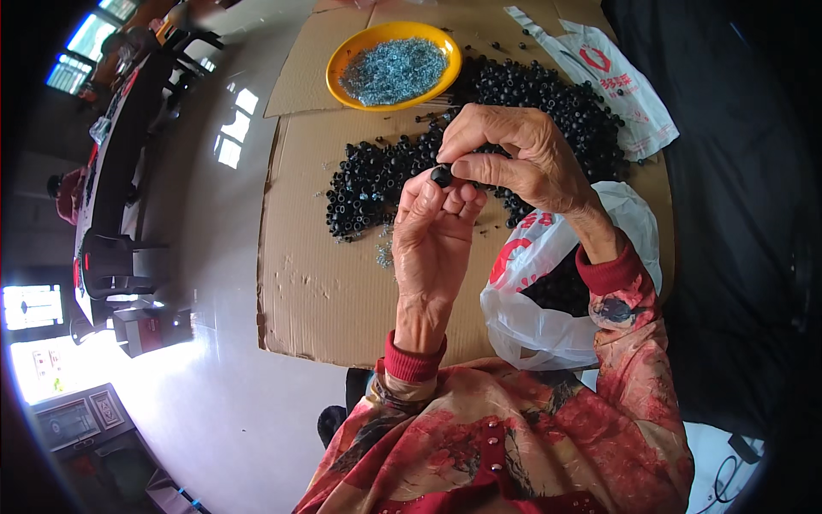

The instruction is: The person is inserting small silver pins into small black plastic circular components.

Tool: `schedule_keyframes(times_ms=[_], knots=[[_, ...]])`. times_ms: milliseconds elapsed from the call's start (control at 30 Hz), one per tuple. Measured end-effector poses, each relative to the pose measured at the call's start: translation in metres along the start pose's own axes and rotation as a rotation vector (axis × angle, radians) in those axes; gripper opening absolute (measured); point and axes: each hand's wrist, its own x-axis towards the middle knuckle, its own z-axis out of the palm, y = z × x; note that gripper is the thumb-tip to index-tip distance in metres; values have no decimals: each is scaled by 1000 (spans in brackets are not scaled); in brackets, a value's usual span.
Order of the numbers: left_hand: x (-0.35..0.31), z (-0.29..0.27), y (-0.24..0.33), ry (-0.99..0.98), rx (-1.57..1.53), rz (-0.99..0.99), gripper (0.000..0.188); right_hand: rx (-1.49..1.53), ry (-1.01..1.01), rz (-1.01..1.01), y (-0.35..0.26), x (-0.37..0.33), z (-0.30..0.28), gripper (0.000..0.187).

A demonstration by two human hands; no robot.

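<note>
Between the fingertips of my left hand (435, 227) is a small round black cap (441, 176), its hollow side not visible. My right hand (514, 154) comes in from the right, thumb and forefinger pinched at the cap's edge; whether a tiny piece sits in that pinch I cannot make out. Beneath and beyond both hands lies a wide heap of black caps (548, 94), many showing open ring-like ends. A yellow plate (335, 83) at the far side holds many small, clear bluish pieces (394, 70).
Flattened cardboard (317, 291) covers the work surface. A white plastic bag (514, 313) with black pieces inside stands near my right forearm. Another white bag (646, 120) lies flat at the far right, beside black cloth (728, 214). Across the floor, left, is a long table (120, 128).
</note>
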Motion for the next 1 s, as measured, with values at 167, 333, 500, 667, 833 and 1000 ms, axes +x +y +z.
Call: schedule_keyframes(times_ms=[167, 333, 500, 667, 833, 1000], knots=[[2, -1, -2, 15, -6, -26, 17, 61, -2, 24, 4, 0, -4, 8], [1, -2, -3, 26, -6, -36, 18, 149, -47, 111, 7, 0, -8, 10], [3, -6, -4, 33, -6, -78, 18, 128, -86, 103, 9, 3, -11, 8], [3, -5, 0, 3, 12, -104, 18, 145, -108, 130, 7, 3, -11, 7], [1, -7, -2, -40, 0, -94, 20, 79, -49, 105, 2, -1, -12, 8], [1, -5, -4, -59, 43, -84, 20, -229, -45, -66, -6, 0, -14, 10]])
